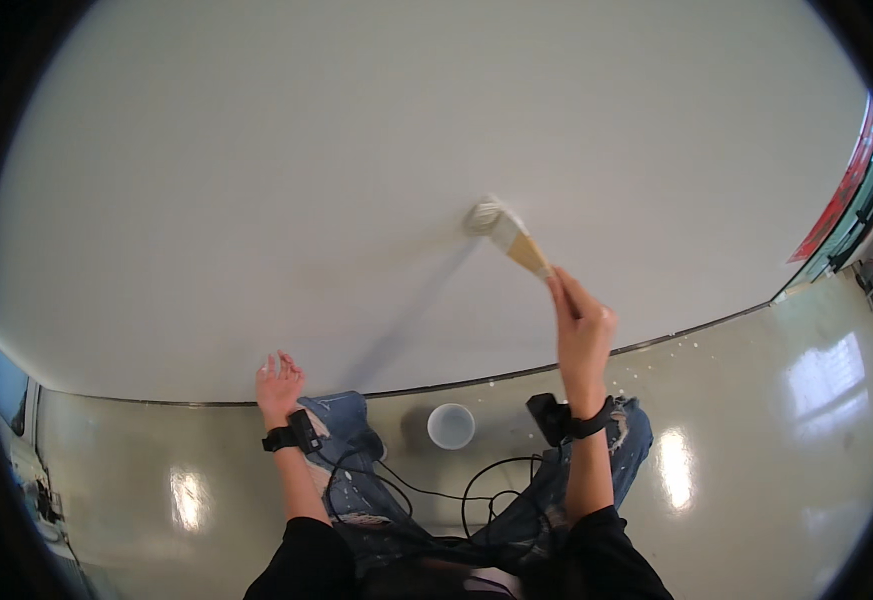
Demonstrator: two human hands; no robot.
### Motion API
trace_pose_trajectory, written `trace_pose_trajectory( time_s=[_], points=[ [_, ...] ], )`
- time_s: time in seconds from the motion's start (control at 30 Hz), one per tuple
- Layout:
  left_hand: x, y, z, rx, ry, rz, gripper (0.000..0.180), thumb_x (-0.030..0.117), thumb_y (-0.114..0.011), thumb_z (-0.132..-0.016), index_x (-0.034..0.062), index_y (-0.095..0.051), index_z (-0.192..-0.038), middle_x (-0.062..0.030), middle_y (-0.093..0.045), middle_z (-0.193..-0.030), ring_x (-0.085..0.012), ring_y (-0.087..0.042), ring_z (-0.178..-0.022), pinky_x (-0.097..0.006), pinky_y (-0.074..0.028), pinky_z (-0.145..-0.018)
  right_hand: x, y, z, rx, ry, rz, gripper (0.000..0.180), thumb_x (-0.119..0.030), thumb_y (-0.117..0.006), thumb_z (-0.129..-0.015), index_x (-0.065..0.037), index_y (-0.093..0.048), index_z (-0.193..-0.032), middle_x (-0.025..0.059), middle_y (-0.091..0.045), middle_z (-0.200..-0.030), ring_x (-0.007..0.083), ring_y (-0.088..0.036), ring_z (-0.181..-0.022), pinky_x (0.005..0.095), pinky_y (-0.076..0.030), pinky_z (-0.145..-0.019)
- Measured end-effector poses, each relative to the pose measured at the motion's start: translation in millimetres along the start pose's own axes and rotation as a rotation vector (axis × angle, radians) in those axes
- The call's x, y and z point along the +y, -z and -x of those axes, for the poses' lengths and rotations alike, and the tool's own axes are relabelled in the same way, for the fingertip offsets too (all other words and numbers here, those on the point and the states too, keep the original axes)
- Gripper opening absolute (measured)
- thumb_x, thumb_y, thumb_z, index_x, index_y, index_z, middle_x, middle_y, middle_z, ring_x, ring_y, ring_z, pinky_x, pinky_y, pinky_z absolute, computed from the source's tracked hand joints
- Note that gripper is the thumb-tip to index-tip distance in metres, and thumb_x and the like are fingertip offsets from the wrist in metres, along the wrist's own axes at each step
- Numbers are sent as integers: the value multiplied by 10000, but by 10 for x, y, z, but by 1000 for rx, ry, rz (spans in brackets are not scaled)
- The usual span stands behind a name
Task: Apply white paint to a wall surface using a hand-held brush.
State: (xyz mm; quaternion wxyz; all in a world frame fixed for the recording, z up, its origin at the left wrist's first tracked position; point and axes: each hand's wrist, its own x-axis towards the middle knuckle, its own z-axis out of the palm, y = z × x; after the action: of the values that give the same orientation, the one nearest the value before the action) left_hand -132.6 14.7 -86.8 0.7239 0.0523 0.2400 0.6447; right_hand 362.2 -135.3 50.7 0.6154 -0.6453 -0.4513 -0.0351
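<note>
My right hand (585, 335) is closed around the wooden handle of a paintbrush (519, 243). The brush tilts up and to the left, its bristles coated white and pressed against the pale wall (257, 180). Its shadow falls down the wall to the lower left. My left hand (280, 383) holds nothing; its fingers are apart and slightly bent near the bottom of the wall. Whether they touch the wall I cannot tell. On the floor between my knees stands a small white tub (452, 427), its inside pale.
A dark strip (437, 386) runs along the wall's foot. White drips (672, 345) dot the glossy floor (737, 400) at the right. Black cables (477, 492) loop across my lap. Past the wall's right end is a glass pane with a red panel (842, 195).
</note>
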Motion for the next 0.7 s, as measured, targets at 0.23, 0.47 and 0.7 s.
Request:
trace_pose_trajectory(
  time_s=[0.23, 0.47, 0.7],
  points=[
    [0, 160, -71, -54, -25, 0, 349, 233, -571, -878, 134, -504, -1205, -77, -574, -1223, -243, -552, -1086, -428, -416, -878, 988, 565, -97, 373, -91, 365, 227, -221, -607, -938, -36, -692, -1038, 231, -611, -774, 359, -581, -606, 346, -470, -559],
    [61, 204, -69, -56, -36, -24, 335, 224, -533, -892, 135, -502, -1213, -87, -575, -1234, -247, -546, -1093, -428, -420, -886, 832, 736, -15, 484, -232, -54, 273, -190, -570, -971, 18, -676, -1111, -10, -573, -660, 29, -478, -548, 212, -337, -444],
    [-53, -85, 8, -37, 9, -5, 311, 221, -537, -904, 129, -494, -1198, -82, -572, -1206, -246, -536, -1085, -419, -415, -874, 23, 105, -78, 14, -402, -966, 285, -174, -518, -993, -48, -547, -1247, -47, -440, -655, 6, -331, -509, 172, -234, -409]
  ],
)
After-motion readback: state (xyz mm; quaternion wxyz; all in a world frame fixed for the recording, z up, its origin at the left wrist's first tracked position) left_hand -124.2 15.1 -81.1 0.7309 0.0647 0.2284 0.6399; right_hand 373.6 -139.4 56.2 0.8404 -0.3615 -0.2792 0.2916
